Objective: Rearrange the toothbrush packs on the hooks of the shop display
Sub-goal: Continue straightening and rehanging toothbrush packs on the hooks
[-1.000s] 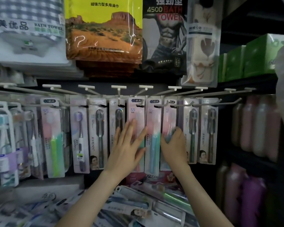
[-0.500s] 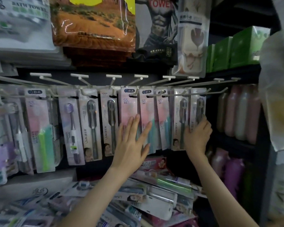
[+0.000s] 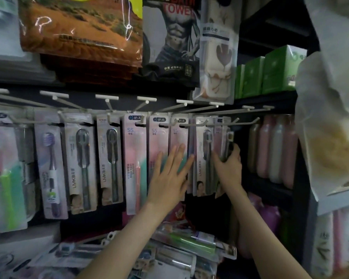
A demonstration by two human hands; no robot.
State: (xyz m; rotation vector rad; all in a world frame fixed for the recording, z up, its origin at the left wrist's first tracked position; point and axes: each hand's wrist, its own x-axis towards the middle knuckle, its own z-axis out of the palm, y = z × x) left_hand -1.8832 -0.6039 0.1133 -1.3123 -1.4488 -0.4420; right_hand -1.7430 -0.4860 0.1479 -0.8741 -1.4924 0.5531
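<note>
One wide-angle camera, worn on the person's head, faces the dark shop display (image 3: 83, 90) straight on and from close by. The row of white wire hooks (image 3: 147, 98) with hanging card-backed toothbrush packs (image 3: 133, 158) fills the middle; both bare forearms (image 3: 119, 246) enter from the bottom edge.

Left hand (image 3: 168, 181) flat, fingers spread; right hand (image 3: 229, 165) curled, gripping.

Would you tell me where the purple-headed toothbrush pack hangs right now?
Head view, left of centre: the purple-headed toothbrush pack hangs between the green-handled pack and the leftmost LMK pack.
</note>
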